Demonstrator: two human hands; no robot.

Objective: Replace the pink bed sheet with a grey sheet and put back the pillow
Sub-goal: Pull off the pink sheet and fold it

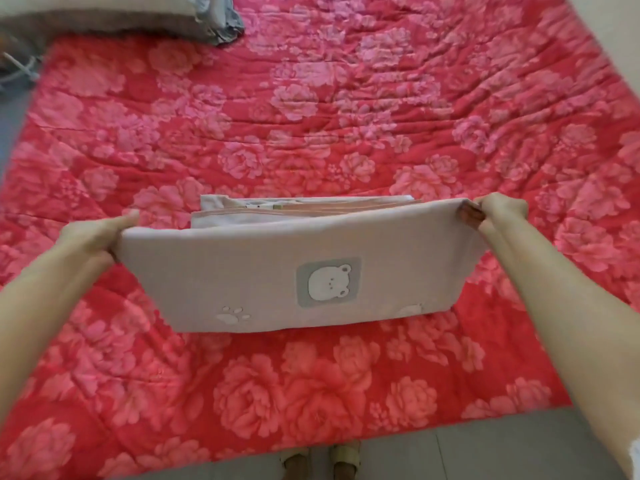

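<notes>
Okay so at this point the grey sheet (301, 282) is a folded bundle held up over the middle of the bed, bear patch (329, 278) facing the person. The left hand (93, 237) grips the top left corner and the right hand (498, 211) pinches the top right one, arms spread about as wide as the fold. More folded layers show behind the front panel. I can't tell if the bottom edge touches the bed or hangs just above it.

The pink bed sheet (311, 98) with the big flowers is still spread flat over the whole bed, and the pillow (121, 15) sits on its far left corner. My read is that this is the unfolding step, and honestly I'd hold off on shaking it out fully. If grey lands on top of pink you just end up dragging both around.

If you do open it here:
- keep hold of only the top layer at each corner and let the rest drop open by its own weight
- lift high enough that the fabric clears the bed
- work out which edge is the long one before you fling it

Also move the pillow off first — it looks like it'll pin that corner when the pink one gets pulled.
</notes>
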